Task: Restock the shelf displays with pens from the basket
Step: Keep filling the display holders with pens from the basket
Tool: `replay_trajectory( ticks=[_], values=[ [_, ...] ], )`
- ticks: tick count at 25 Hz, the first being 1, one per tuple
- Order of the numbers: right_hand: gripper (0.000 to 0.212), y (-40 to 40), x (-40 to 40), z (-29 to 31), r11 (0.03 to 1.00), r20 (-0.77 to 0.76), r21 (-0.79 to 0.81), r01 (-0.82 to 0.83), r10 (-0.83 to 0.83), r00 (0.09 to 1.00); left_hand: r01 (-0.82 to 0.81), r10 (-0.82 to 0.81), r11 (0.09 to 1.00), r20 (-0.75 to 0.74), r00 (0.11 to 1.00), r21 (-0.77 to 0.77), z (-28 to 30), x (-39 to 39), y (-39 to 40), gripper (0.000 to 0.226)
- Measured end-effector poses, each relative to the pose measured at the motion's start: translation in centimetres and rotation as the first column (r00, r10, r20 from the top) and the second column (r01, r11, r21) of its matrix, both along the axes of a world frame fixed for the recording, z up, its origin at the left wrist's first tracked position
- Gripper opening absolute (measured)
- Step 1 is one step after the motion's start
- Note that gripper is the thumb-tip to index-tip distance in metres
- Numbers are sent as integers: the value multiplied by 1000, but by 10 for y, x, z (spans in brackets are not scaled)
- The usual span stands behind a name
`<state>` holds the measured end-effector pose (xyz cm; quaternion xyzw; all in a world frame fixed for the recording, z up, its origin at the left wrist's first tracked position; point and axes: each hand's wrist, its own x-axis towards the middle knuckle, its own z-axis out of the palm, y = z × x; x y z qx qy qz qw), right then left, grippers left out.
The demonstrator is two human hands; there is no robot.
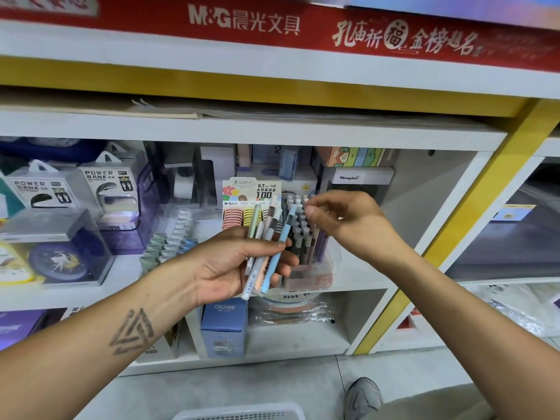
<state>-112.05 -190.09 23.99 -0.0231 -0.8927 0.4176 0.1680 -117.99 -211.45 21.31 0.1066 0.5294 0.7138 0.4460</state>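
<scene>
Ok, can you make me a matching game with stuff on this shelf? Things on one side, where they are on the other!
Things:
1. bundle of pastel plastic pens
2. white plastic basket
3. blue cardboard CRUHRE box
4. round blue alarm clock

Places:
A. bottom edge, on the floor
B. lower shelf
C. clear box, far left
D. in the left hand

Pairs: 1-D, 2-A, 3-B, 4-C

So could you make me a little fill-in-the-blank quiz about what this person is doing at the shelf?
1. The bundle of pens is held in the ____ hand.
2. The right hand reaches toward the pen display, its fingers holding ____.
3. The boxes at the shelf's left read "POWER ____".
4. The white basket sits at the ____ edge of the view.

Missing words: left; nothing; BANK; bottom
</scene>
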Motion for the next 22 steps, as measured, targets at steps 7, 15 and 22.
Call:
replay_trajectory(
  ticks=[7, 15, 22],
  values=[
    [14, -3, 0, 11, 798, -25, -601, -30, 19, 1000, 87, -89, 995, 25, 996, 49, 5, 4, -1, 22],
    [24, 28, -2, 4, 989, -155, 42, 140, -132, 979, -94, 95, 995, 46, 994, -17, 2, -2, 1, 25],
    [28, 33, -7, -27, 950, -190, 306, 67, -8, 982, -17, 16, 1000, 41, 999, 4, -4, -3, 3, 17]
  ],
)
